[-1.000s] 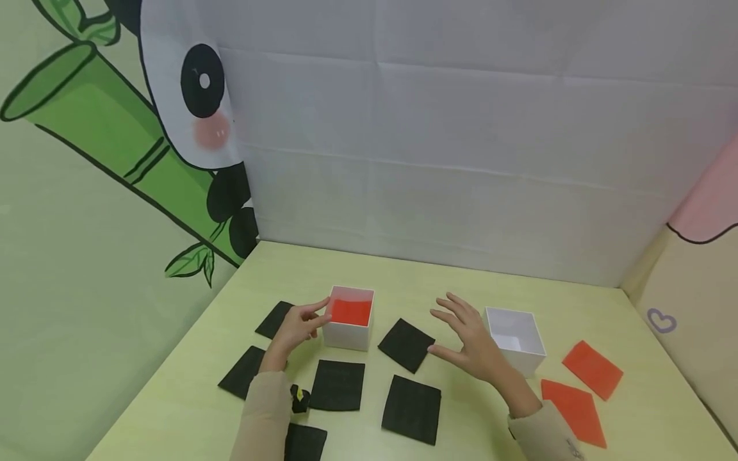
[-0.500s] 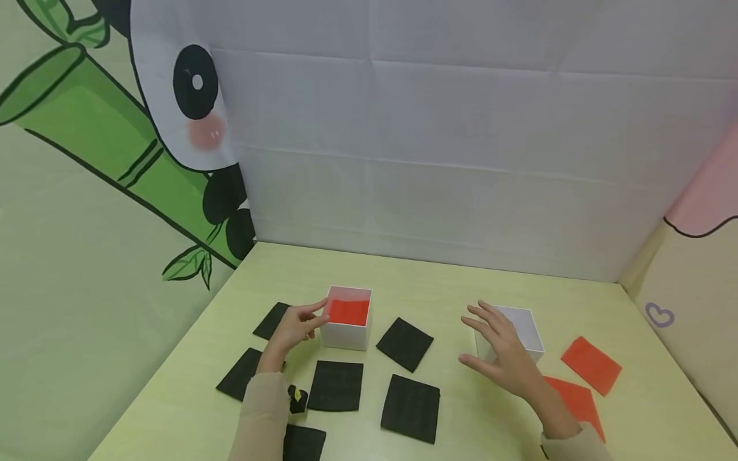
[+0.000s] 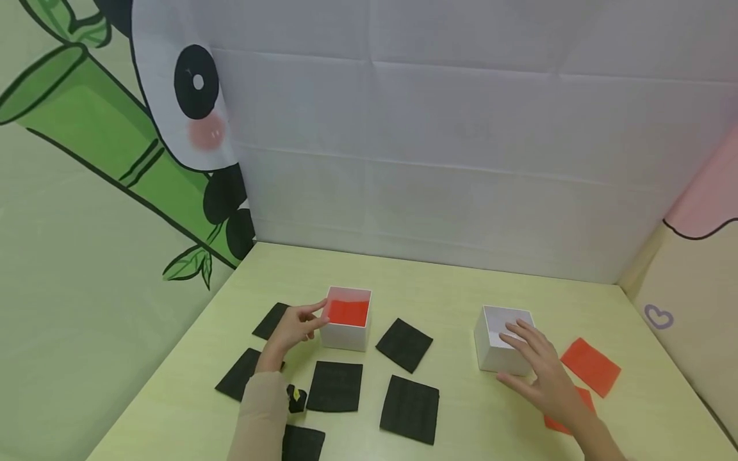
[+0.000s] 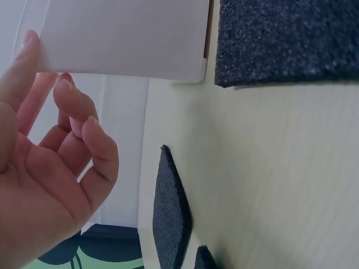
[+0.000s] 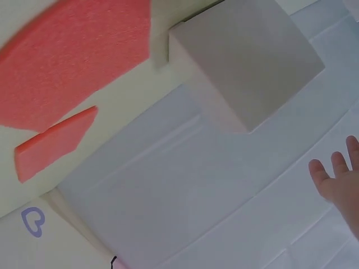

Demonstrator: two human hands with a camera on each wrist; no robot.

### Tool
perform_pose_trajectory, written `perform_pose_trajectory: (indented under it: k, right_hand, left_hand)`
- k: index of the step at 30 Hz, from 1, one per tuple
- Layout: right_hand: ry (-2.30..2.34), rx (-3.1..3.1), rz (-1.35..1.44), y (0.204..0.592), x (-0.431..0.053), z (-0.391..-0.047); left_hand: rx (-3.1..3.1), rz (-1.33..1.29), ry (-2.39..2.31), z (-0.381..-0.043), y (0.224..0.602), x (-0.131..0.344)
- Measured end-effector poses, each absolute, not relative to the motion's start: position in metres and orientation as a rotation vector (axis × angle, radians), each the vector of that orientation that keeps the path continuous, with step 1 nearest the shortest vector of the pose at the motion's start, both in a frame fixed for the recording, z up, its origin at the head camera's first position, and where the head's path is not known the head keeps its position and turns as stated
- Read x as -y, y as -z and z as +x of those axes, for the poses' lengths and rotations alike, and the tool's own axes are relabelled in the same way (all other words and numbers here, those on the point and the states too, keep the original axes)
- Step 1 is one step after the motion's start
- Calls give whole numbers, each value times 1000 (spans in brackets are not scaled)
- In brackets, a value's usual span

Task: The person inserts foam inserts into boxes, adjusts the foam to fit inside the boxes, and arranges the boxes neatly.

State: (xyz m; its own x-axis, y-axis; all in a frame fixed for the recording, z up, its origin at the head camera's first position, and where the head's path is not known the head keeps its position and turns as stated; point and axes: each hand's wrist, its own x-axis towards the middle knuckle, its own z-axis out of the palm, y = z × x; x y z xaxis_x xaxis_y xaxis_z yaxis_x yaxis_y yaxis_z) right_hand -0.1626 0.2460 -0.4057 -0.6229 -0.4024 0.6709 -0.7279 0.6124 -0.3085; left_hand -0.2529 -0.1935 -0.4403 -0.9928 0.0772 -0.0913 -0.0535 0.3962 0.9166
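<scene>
On the left of the table is an uncovered white box (image 3: 344, 338) with a red foam square (image 3: 348, 313) inside. My left hand (image 3: 293, 330) holds this box at its left side with thumb and index finger, while the other fingers curl away from the wall (image 4: 123, 39). My right hand (image 3: 544, 379) hovers with spread fingers and holds nothing, just in front and to the right of a second white box (image 3: 490, 357). One red foam piece (image 3: 590, 366) lies right of that box; another (image 3: 555, 425) is partly hidden by my right forearm.
Several black foam squares (image 3: 334, 386) lie flat around the left box and toward the table's front. A small black object with a yellow mark (image 3: 297, 398) sits beside my left sleeve. A white sheet (image 3: 426, 173) closes off the table's back edge.
My right hand has moved right and slightly toward me, from beside a black square, past the second box. My left hand and the boxes have stayed in place.
</scene>
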Motion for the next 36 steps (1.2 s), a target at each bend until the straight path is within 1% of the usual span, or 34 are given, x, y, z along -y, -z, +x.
perform_pose_trajectory:
  k: [20, 27, 36]
  right_hand:
    - [-714, 2462, 673, 424, -300, -129]
    - [-751, 2482, 664, 426, -320, -123]
    - [-724, 2716, 520, 436, -339, -120]
  left_hand:
    - [-2534, -35, -1647, -254, 442, 188]
    - [-2530, -47, -1649, -252, 441, 188]
    - [-2522, -27, -1658, -252, 441, 189]
